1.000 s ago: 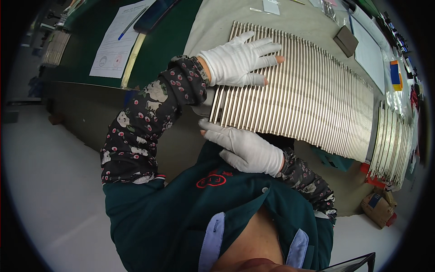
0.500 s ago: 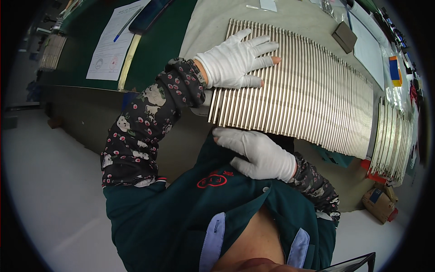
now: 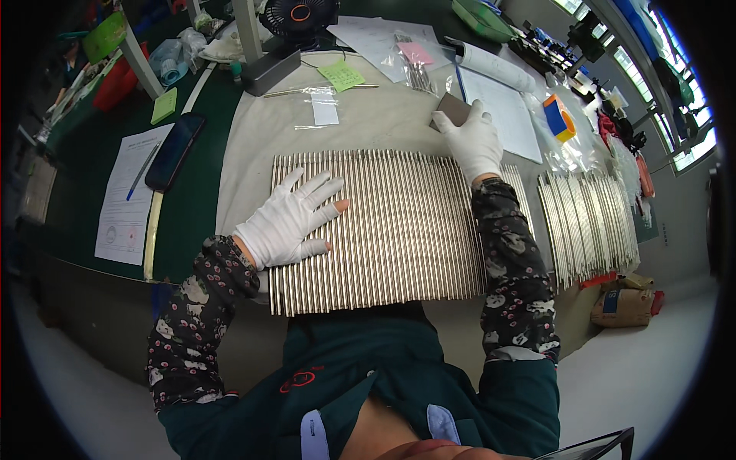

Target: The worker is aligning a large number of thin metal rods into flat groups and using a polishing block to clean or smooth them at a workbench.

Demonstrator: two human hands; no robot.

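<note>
A wide row of thin silvery metal rods lies side by side on the cloth-covered table in front of me. My left hand, in a white glove with bare thumb and fingertip showing, rests flat on the row's left end with its fingers spread. Beyond the row's far edge, my gloved right hand grips a grey-brown rectangular block, thumb on its near left side and fingers at its right end. My right forearm crosses over the rods and hides some near their right end.
A second bundle of rods lies to the right. Behind stand a black fan, papers and a blue-and-orange tape roll. At left are a phone, a pen and a printed sheet.
My right hand has moved from the row's near edge, by my body, to the block at the far side. My left hand stays flat on the rods. The view has shifted.
</note>
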